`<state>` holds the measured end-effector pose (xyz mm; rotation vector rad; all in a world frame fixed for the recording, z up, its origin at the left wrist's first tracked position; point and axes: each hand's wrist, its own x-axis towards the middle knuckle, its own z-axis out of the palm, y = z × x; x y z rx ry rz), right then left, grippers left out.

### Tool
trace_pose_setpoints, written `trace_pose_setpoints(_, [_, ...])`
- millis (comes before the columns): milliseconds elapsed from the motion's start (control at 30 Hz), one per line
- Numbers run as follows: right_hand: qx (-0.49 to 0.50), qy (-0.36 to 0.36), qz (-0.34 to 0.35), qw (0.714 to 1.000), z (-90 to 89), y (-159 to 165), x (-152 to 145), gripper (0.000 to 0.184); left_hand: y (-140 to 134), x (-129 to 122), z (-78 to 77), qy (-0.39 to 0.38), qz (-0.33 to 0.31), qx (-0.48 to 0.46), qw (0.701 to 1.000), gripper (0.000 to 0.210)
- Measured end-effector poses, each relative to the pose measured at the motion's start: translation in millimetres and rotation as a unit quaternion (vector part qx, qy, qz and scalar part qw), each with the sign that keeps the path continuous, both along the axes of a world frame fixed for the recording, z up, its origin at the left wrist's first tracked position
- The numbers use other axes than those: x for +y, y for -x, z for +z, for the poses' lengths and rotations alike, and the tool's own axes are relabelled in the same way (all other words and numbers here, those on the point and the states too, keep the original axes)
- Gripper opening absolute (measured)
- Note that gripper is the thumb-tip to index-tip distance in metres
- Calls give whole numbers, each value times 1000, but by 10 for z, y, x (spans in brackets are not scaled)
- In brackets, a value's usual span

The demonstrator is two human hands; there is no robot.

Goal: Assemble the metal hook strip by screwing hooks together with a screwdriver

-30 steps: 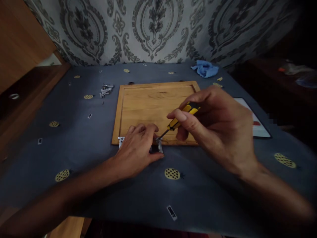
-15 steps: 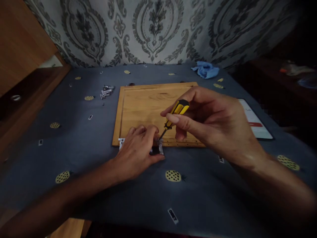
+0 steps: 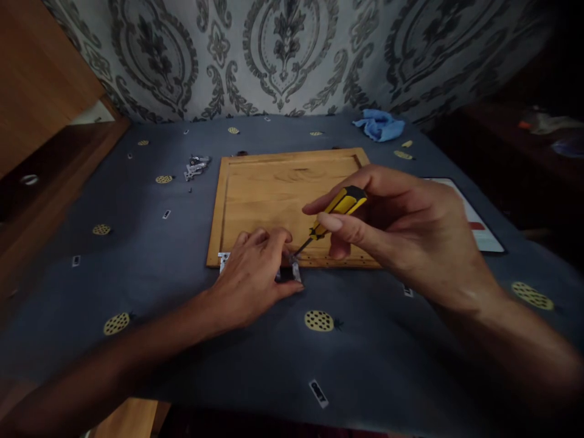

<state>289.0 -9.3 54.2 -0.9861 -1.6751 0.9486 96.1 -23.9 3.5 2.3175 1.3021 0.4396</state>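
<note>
"Right hand (image 3: 420, 237) first: what have you got, and why at that slant?"

"A small screwdriver with a ribbed yellow-and-black handle (image 3: 345, 202), pinched between thumb and fingers; I slant it, I'd say, so my knuckles don't hide the spot; its tip is at the silvery metal fitting (image 3: 296, 272) on the near edge of the flat, honey-coloured wooden panel (image 3: 274, 201); whether it has bitten I cannot tell."

"And the left hand (image 3: 250, 277)?"

"Curved over that edge, thumb in front and fingers above, grasping the fitting, probably so it won't slip under the tip; a silvery metal plate (image 3: 223, 260) peeks out on the other side; whether the two are joined is hidden."

"Why is that heap of silvery metal parts (image 3: 196, 168) over there?"

"Left of the panel, on the dark blue-grey pineapple-print cloth (image 3: 150, 274), it's out of my way, I suppose, yet near enough to reach."
</note>
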Motion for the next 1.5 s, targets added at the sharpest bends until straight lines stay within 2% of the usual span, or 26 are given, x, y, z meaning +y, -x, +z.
trace_pose_setpoints(233, [-28,-13,13,999,-48,-8,-50,18,3,1,-11,0,4,2,1000,49])
trace_pose_setpoints(433, [24,-86,-93,992,-42,49,-117,20,0,-4,-5,0,3,7,1000,51])
trace_pose_setpoints(567, [5,-82,-104,991,-73,54,-121,24,1,-7,-8,0,6,11,1000,53])
trace_pose_setpoints(833, [-17,-82,-90,992,-143,36,-118,19,17,-11,-30,-9,3,2,1000,49])
trace_pose_setpoints(1133, [-19,-56,-75,995,-200,37,-99,27,17,-15,-33,-11,3,-2,1000,51])
trace_pose_setpoints(1300, [-5,-40,-77,996,-174,34,-81,34,16,-11,-32,-11,1,-3,1000,52])
trace_pose_setpoints(1400, [17,-8,-33,999,-112,14,-62,36,14,-11,-40,-17,1,2,1000,52])
trace_pose_setpoints(1500, [14,33,33,999,-49,-11,-53,28,10,-11,-41,-25,0,9,1000,50])
